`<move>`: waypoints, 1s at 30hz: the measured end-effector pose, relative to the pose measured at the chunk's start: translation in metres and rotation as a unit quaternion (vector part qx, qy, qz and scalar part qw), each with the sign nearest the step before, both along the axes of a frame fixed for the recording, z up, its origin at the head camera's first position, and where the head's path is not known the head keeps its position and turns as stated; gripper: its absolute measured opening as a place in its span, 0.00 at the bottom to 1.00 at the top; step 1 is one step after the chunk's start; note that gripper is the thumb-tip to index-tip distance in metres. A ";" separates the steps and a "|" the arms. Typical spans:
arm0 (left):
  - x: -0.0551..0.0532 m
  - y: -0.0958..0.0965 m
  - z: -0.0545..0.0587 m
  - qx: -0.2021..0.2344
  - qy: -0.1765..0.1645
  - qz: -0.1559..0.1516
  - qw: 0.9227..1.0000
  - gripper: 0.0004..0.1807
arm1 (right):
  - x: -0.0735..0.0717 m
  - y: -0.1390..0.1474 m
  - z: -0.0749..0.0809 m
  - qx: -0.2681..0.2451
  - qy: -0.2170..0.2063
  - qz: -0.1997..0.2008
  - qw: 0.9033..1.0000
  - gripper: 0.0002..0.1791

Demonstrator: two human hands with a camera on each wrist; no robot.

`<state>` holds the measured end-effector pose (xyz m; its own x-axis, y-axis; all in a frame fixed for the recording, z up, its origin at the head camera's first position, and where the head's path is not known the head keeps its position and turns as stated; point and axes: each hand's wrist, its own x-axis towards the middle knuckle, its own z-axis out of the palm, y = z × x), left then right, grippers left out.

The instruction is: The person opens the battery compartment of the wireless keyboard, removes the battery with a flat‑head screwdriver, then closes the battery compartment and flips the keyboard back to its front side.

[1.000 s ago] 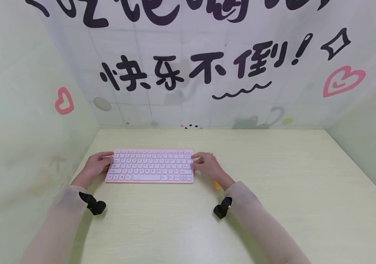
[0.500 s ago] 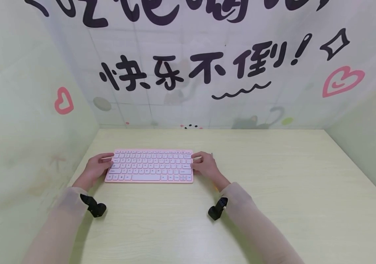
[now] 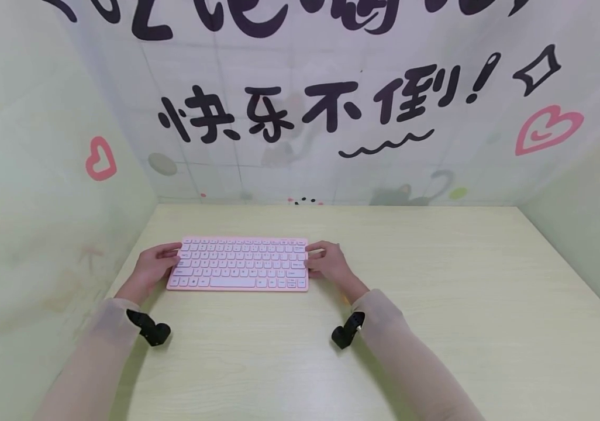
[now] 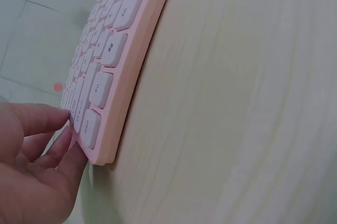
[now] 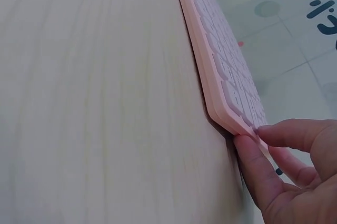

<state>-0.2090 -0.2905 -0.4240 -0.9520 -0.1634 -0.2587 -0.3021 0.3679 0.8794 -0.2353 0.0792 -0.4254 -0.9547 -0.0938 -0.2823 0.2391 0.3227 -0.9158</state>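
A pink keyboard (image 3: 239, 264) with white keys lies flat on the left part of the pale wooden table, its long side facing the person. At its left end, my left hand (image 3: 154, 264) pinches the edge, with one fingertip up at the key edge in the left wrist view. The opposite short end is pinched by my right hand (image 3: 330, 261). There the right wrist view shows the thumb (image 5: 253, 163) against the side and a finger on the top edge. Under the right wrist, a bit of an orange thing (image 3: 346, 299) peeks out, mostly hidden.
The pale wooden table (image 3: 437, 304) extends to the right of the hands. A white printed backdrop (image 3: 300, 175) closes off the back, and pale walls stand at left and right. A black wrist camera (image 3: 148, 328) is strapped on the left sleeve, another (image 3: 348, 330) on the right.
My right wrist and forearm have shifted slightly left, hiding more of the orange thing. The keyboard has stayed nearly in place, with both hands still at its ends.
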 end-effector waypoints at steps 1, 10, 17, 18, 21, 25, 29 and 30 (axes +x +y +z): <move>0.001 0.001 0.001 -0.002 0.001 -0.001 1.000 0.25 | 0.000 0.000 0.001 -0.002 -0.003 -0.001 1.000 0.18; 0.004 -0.001 0.009 -0.012 0.022 -0.025 0.999 0.24 | 0.001 0.001 0.006 -0.008 -0.011 0.003 1.000 0.18; 0.007 -0.005 0.015 0.042 0.040 -0.043 0.997 0.25 | -0.001 0.003 0.009 -0.019 -0.024 -0.002 1.000 0.18; 0.007 -0.006 0.016 0.049 0.039 -0.047 0.997 0.25 | -0.001 0.003 0.010 -0.021 -0.022 -0.002 1.000 0.19; 0.009 -0.010 0.020 0.072 0.029 -0.053 0.996 0.26 | -0.001 0.004 0.013 -0.026 -0.020 0.000 0.999 0.19; 0.011 -0.015 0.027 0.089 0.020 -0.067 0.994 0.27 | -0.002 0.005 0.016 -0.034 -0.019 0.003 0.999 0.20; 0.012 -0.019 0.034 0.108 0.024 -0.089 0.990 0.28 | -0.002 0.006 0.020 -0.036 -0.022 0.003 0.999 0.19; 0.012 -0.019 0.036 0.111 0.024 -0.095 0.989 0.29 | -0.002 0.006 0.021 -0.035 -0.023 0.002 0.999 0.19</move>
<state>-0.1966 -0.3099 -0.3885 -0.9723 0.0760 -0.2210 -0.2011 0.2094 0.9569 -0.2376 0.0851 -0.4044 -0.9405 -0.1190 -0.3183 0.2799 0.2602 -0.9241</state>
